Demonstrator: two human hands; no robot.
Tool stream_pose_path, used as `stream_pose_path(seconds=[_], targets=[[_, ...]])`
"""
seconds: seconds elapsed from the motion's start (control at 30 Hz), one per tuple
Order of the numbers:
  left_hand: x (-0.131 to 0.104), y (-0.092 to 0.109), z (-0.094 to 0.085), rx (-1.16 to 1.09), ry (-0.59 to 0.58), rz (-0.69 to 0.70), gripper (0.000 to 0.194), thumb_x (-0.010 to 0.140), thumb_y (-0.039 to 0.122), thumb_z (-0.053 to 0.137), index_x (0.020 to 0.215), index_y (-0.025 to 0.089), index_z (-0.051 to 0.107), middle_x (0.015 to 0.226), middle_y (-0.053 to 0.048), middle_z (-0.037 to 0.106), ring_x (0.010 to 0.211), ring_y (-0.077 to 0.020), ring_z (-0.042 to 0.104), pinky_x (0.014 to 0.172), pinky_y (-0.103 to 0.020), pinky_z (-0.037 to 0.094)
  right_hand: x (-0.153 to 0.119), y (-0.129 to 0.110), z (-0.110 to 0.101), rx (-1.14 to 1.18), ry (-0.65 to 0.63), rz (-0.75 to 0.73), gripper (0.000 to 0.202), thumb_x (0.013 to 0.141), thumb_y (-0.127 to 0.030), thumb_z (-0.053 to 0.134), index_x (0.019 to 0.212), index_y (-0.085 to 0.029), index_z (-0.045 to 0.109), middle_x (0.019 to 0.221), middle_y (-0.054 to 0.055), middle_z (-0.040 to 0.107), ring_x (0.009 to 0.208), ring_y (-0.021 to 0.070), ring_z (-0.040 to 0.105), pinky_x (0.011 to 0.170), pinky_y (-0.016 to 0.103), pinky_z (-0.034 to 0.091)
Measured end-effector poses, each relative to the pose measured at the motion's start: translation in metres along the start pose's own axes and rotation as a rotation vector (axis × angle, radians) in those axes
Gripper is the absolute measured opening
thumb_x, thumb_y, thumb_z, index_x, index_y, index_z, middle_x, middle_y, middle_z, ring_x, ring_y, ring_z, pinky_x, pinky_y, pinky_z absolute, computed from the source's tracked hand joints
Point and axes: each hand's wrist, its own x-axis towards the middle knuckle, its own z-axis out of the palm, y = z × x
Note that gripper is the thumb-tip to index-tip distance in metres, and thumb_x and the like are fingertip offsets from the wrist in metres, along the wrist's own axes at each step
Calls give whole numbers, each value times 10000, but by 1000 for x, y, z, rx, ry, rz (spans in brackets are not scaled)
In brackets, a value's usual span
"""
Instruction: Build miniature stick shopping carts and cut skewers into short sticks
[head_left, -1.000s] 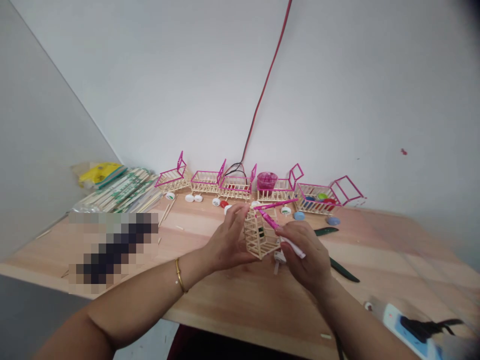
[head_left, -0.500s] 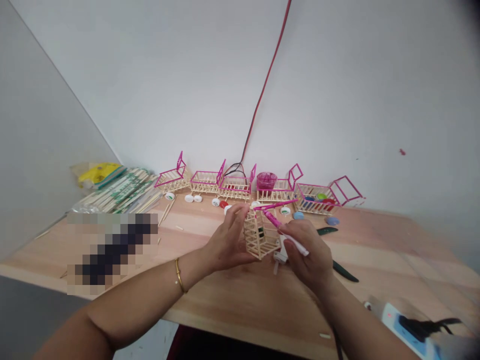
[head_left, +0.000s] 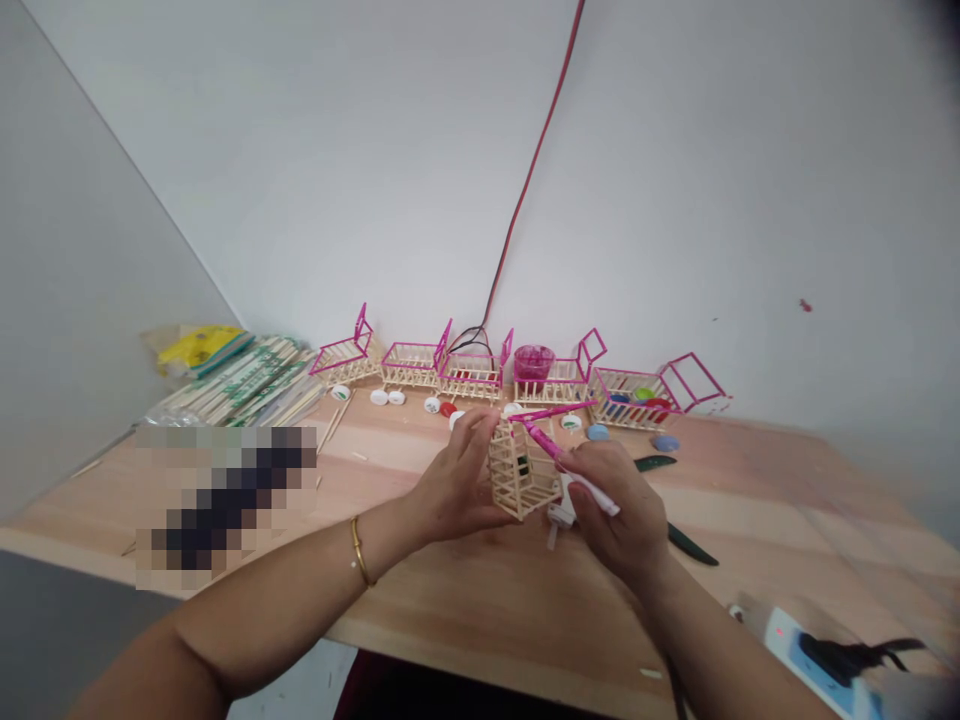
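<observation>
My left hand (head_left: 457, 490) is closed around the side of a small cart-shaped basket (head_left: 517, 485) built of thin wooden sticks. It is tilted, and a pink-painted bar (head_left: 555, 410) sticks out from its top to the right. In my right hand (head_left: 622, 505) is a slim paintbrush (head_left: 545, 441) with a white handle and a pink-smeared front part. Its tip is at the basket's upper edge, close to where the pink bar begins. Behind the basket, a white gadget (head_left: 562, 505) lies on the table, partly hidden by my hands.
Several similar stick baskets with pink rims (head_left: 411, 362) line the wall. A pink-stained cup (head_left: 533, 368) stands among them. Bottle caps (head_left: 340, 391) lie in front. Bundled sticks (head_left: 247, 380) are at left, dark green blades (head_left: 691, 544) and a power strip (head_left: 817, 660) at right.
The brush tip has shifted very slightly left along the basket's top edge. Both hands keep nearly the same place and hold.
</observation>
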Motion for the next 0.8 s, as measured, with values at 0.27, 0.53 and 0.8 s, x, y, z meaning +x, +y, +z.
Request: stream_pose_path(seconds=[0.27,0.53,0.8], targets=[[2,1,-1,-27,3,-17,1149,628,460,792,1476,243,47,1383,-186,273,1337,-354,298,1075,-580,348,1,-2,1,10,-9,-13,315,844,-141,555,1145,-222,600,900,72,669,864,219,611,760,392,509],[1,-12,-1,-624,-86,-284,1153,556,384,855,1475,255,173,1484,-167,242,1358,-332,356,1088,-517,371,-3,3,-4,-2,103,149,256,876,-172,524,1114,-221,603,900,65,652,833,202,610,734,361,501],[3,-17,-2,-1092,-214,-485,1131,594,321,847,1481,279,145,1377,-184,472,1273,-321,491,1023,-520,436,-7,6,-6,-56,175,287,219,915,-242,495,1083,-218,633,857,66,671,798,207,633,727,360,513]])
